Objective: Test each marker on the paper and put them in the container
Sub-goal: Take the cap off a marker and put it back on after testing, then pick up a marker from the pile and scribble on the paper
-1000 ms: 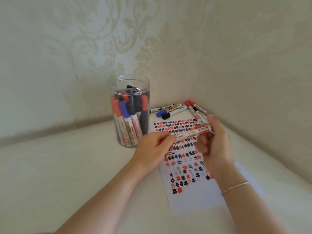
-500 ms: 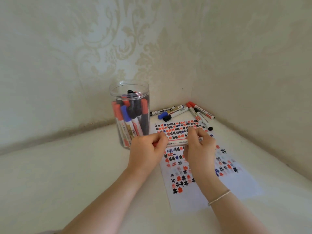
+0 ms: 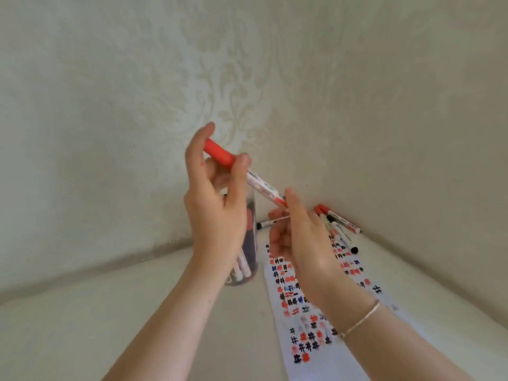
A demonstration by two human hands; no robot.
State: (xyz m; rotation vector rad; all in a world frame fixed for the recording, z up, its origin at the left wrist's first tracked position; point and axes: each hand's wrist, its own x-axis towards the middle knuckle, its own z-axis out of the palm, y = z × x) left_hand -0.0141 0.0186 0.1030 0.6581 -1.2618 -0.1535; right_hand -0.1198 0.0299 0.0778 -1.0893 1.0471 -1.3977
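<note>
Marker (image 3: 255, 180) w/ red cap is being held up in the air, slanting down to the right, above the container (image 3: 248, 243). Left hand (image 3: 217, 204) is gripping its red cap end w/ thumb & fingers; right hand (image 3: 299, 237) is pinching the other end. Container is standing behind the left hand, mostly hidden. Paper (image 3: 310, 312) w/ red, black & blue marks is lying on the table (image 3: 82, 325). Spare markers (image 3: 339, 222) are lying in the corner.
</note>
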